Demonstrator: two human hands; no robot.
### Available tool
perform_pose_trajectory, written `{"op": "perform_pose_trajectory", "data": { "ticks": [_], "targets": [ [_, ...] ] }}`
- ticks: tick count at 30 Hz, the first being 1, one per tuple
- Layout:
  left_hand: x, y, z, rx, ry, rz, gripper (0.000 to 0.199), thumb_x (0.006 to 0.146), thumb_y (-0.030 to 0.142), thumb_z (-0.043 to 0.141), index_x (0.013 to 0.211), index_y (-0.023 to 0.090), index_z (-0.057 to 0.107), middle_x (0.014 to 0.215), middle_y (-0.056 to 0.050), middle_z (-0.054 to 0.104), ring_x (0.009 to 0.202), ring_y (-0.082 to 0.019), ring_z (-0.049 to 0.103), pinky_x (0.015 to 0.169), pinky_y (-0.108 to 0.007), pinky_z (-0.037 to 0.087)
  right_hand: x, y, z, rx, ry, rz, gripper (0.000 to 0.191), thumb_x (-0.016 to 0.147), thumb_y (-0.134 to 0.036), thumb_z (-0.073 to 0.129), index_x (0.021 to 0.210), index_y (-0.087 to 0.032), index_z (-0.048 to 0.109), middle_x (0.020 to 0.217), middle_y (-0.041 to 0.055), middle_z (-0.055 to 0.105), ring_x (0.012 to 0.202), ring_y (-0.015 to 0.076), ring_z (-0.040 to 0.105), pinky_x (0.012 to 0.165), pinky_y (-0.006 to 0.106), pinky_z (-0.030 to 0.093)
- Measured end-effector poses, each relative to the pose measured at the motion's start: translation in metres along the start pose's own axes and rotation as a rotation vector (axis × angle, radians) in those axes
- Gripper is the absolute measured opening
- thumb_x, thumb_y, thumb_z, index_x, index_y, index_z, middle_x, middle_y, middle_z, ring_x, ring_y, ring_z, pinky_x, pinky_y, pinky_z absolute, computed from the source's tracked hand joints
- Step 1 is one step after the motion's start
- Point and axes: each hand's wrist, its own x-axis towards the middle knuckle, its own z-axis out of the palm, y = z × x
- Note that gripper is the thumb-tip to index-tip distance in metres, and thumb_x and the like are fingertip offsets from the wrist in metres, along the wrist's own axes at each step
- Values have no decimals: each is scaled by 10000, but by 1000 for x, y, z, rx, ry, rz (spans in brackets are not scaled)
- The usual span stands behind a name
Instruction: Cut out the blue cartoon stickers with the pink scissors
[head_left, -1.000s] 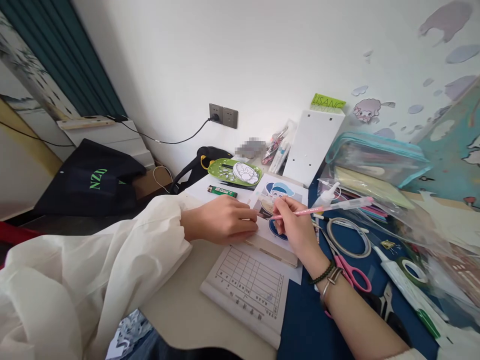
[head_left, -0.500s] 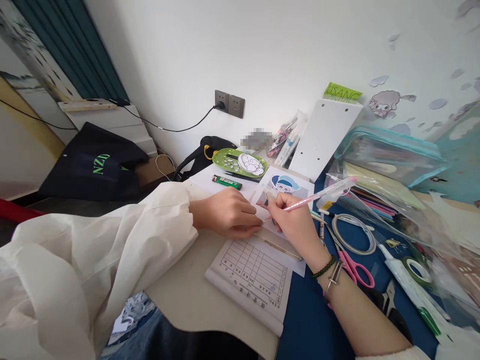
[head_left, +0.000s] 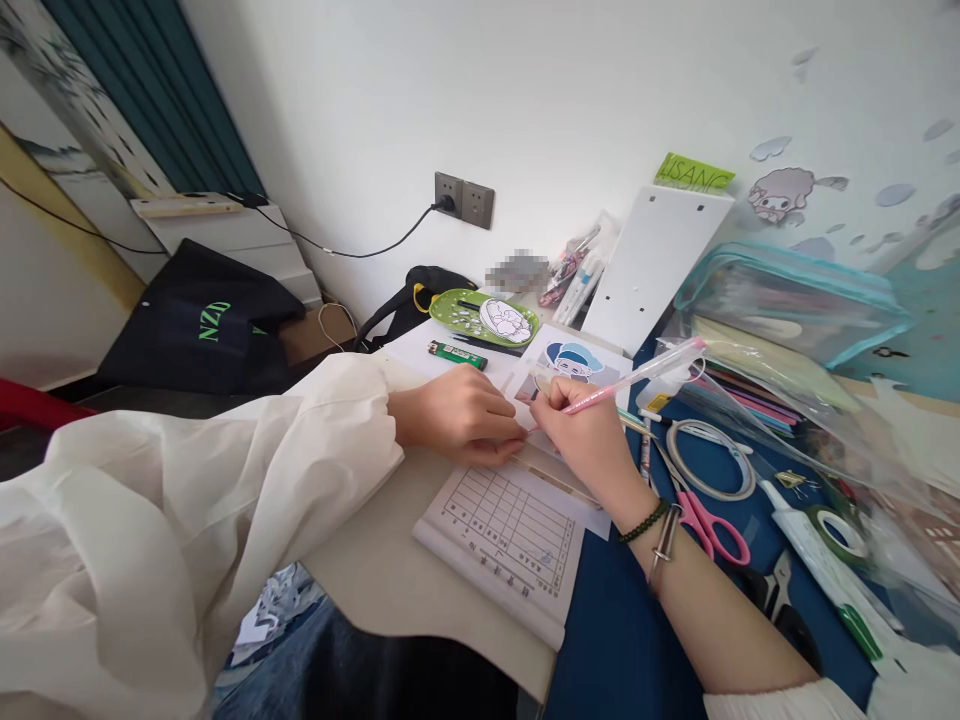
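My right hand [head_left: 589,435] grips a pink pen [head_left: 637,374], its upper end pointing up to the right. Its tip is down by my left fingertips, on or just over white paper. My left hand [head_left: 461,413] rests there with fingers curled and pressed together; what they hold, if anything, is hidden. Behind my right hand lies a sheet with a cartoon face in a blue cap [head_left: 574,360], partly covered by the hand. Closer to me is a printed form pad [head_left: 499,550]. Beyond my left hand lies a green lighter [head_left: 457,354].
A green tray [head_left: 442,312] holding an oval line drawing [head_left: 505,321] stands near the wall. To the right are pink-handled scissors [head_left: 712,525], dark-handled scissors [head_left: 784,600], a coiled tube [head_left: 679,470], a tape roll [head_left: 838,535] and plastic pouches [head_left: 795,310]. A white stand [head_left: 652,265] rises behind.
The whole view has shifted slightly. The pen remains in my right hand, tilted a little differently. My left hand stays curled beside its tip.
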Motion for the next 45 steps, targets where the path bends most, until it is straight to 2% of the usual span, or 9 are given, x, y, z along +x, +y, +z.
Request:
{"op": "perform_pose_trajectory", "data": {
  "ticks": [18,21,23,25,27,33,39,42,45],
  "targets": [
    [2,3,-3,21,-41,-24,279,873,273,444,796,218,706,555,-37,589,456,-124,377,487,-297,221,0,-1,-1,49,5,18,441,687,-62,596,461,-215,250,437,-112,246,422,76,261,442,226,239],
    [1,2,-2,22,-28,-14,264,866,259,454,812,213,708,552,-34,588,455,-124,387,481,-297,227,-2,-1,-3,98,11,38,425,733,-149,606,462,-222,288,397,-98,294,407,88,326,438,242,274],
    [1,2,-2,18,-17,-1,249,863,258,466,841,209,709,557,-33,593,456,-122,394,478,-297,231,-2,0,-5,145,9,52,428,780,-283,625,479,-224,328,380,-90,340,396,96,382,439,244,317],
    [0,1,-1,14,-12,4,242,862,263,475,865,212,712,561,-30,599,453,-118,396,478,-297,230,-3,1,-6,199,-5,76,426,802,-416,614,521,-226,356,378,-91,379,355,91,394,406,238,329],
    [0,0,-1,13,-10,0,245,863,265,476,883,219,715,564,-27,604,449,-114,400,479,-298,229,-2,3,-7,244,-32,100,406,813,-477,590,571,-226,383,391,-96,413,307,80,376,359,227,314],
    [-2,-5,0,30,13,6,247,860,267,484,951,232,712,561,-26,613,459,-116,431,484,-297,242,0,5,-9,275,-76,104,305,814,-446,607,646,-194,574,434,-63,482,359,98,451,381,219,348],
    [-4,-6,1,83,76,80,236,865,253,487,895,212,717,522,-15,601,441,-109,434,452,-289,235,-2,4,-9,257,-87,79,465,876,-446,503,483,-200,482,372,-59,405,324,84,370,380,236,295],
    [-2,-5,3,100,107,128,225,865,244,489,896,211,710,515,1,593,430,-101,446,436,-282,243,-2,3,-9,225,-77,67,381,885,-387,495,547,-212,470,382,-76,389,327,89,366,389,239,290],
    [0,-6,4,116,137,155,223,868,258,480,855,227,700,501,25,568,400,-89,440,414,-273,245,-3,2,-8,180,-75,49,336,837,-296,562,559,-225,386,401,-88,393,359,93,386,418,237,310]
  ]
}}
